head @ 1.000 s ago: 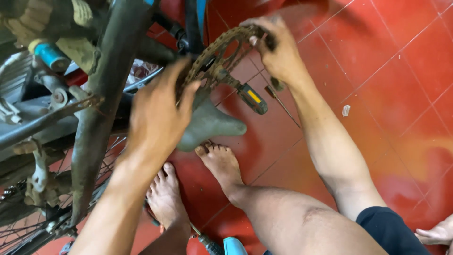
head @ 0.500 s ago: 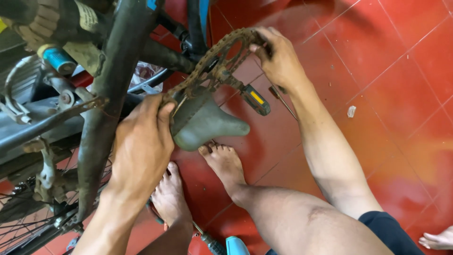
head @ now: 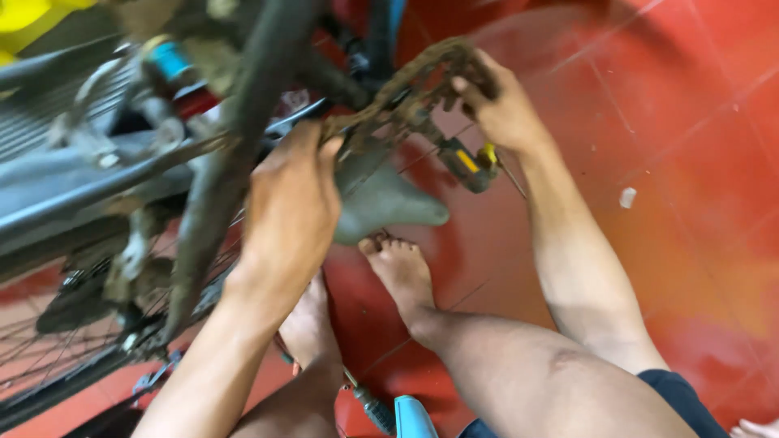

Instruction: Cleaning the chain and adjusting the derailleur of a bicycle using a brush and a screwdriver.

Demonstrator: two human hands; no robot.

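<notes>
An upside-down bicycle fills the left of the head view. Its rusty chain [head: 381, 101] runs over the chainring near the top centre. My left hand [head: 288, 211] grips the lower run of the chain beside the dark frame tube [head: 235, 154]. My right hand [head: 499, 105] holds the chain at the far edge of the chainring. A pedal with a yellow reflector [head: 471, 166] hangs just below my right hand. The grey saddle [head: 381, 203] rests on the floor under the chain.
My bare feet [head: 398, 272] sit on the red tiled floor [head: 682, 130] below the saddle. A spoked wheel [head: 57, 341] lies at lower left. A screwdriver [head: 369, 401] and a light blue object [head: 414, 418] lie by my legs. A small white scrap [head: 627, 197] lies at right.
My left hand has slid down from the chainring and closed on the lower chain run. My right hand stays on the chainring's far edge. The view has shifted slightly.
</notes>
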